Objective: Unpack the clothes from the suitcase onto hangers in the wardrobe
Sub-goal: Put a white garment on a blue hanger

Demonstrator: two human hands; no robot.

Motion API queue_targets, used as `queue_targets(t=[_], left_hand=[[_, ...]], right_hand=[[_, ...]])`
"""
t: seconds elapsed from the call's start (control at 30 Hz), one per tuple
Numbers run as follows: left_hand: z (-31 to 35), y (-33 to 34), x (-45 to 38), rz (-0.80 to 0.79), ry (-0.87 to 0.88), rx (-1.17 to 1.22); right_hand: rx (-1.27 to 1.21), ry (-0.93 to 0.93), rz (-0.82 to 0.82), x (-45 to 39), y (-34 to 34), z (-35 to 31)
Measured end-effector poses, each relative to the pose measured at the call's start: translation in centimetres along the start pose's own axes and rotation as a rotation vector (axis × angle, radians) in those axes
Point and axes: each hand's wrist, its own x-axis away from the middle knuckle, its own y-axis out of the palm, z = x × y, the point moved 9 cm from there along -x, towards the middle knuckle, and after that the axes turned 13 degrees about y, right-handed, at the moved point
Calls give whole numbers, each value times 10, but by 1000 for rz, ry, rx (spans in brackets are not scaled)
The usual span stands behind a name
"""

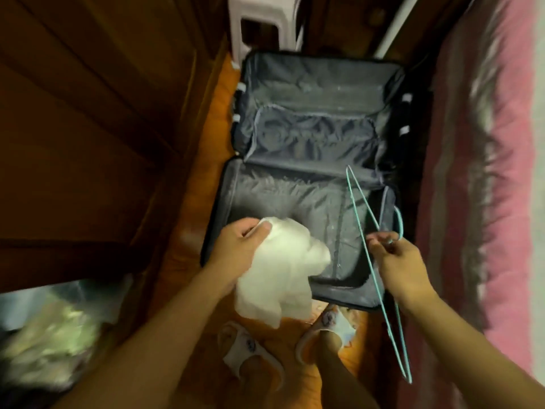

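Left hand [241, 246] has its grip clutching white garment [283, 270]; right hand [398, 255] pinches teal hanger [374, 261] over suitcase [295, 184].

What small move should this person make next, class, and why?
Probably bring the two hands together and feed one end of the hanger into the white garment. The left hand grips the bunched garment, the right hand pinches the hanger, and the two are still apart above the open suitcase.

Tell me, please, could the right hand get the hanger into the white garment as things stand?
Probably yes. The right hand pinches the hanger beside the garment, which the left hand holds up over the suitcase; nothing lies between them.
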Motion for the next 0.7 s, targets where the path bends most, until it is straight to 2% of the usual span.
queue_targets(t=[0.13,0.2,0.3,0.37,0.5,0.6,0.7], left_hand=[[196,-48,96,-242,179,-12],[286,-75,139,-290,288,-11],[401,-112,198,-340,443,26],[460,-136,228,-301,500,42],[551,-170,269,-133,553,221],[610,-176,297,-69,634,131],[650,-173,315,-7,701,-39]], right_hand=[[-66,-84,4,104,-87,-104],[-129,-124,-78,148,-115,-153],[-91,-202,-232,196,-134,-211],[-48,-295,-322,221,-145,-252],[97,-559,-380,270,-165,-334],[149,-740,-390,321,-176,-376],[213,-847,-507,356,-163,-394]])
